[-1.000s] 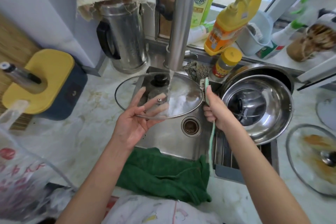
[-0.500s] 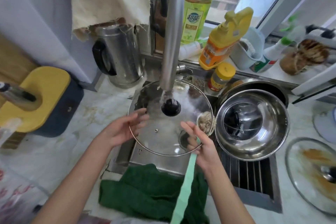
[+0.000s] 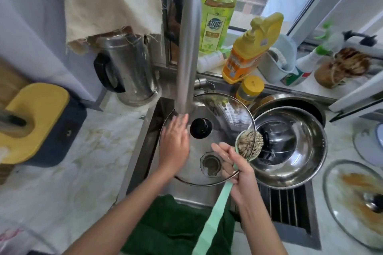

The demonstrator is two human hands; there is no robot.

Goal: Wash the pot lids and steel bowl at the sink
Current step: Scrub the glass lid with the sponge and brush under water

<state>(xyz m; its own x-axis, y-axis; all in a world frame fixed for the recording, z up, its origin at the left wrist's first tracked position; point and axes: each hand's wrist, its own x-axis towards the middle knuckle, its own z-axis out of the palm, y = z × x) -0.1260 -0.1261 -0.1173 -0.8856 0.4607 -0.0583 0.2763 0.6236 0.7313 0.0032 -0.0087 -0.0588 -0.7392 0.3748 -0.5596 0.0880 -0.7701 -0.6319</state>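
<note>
- Pale, stained marble counter [image 3: 72, 161] runs round a steel sink [image 3: 152, 126] below a window, and a tall faucet [image 3: 187, 54] pours water into the basin.
- The glass lid [image 3: 223, 118] is held over the sink, tilted toward the camera, its black knob [image 3: 200, 128] just beside the stream and the drain [image 3: 210, 164] showing through the glass.
- The left hand [image 3: 174, 143] lies flat on the lid's upper face, fingers straight and together, fingertips under the running water.
- The right hand [image 3: 242, 174] grips the brush [image 3: 247, 144] by its mint-green handle at the lid's near right rim; the rim crosses this hand, which appears to support the lid there too.
- The bristle head points up, just over the lid's right edge and next to the steel bowl [image 3: 300, 163].
- That bowl sits open side up at the right end of the sink, over a slatted drain rack.
- A second lid [image 3: 356, 198], smeared with brown residue, lies on the counter at far right.
- A dark green towel [image 3: 176, 225] is draped over the sink's front edge.
- A steel kettle [image 3: 128, 68] stands to the left of the faucet; a green soap bottle [image 3: 216, 18] and a yellow bottle [image 3: 248, 51] stand on the sill.
</note>
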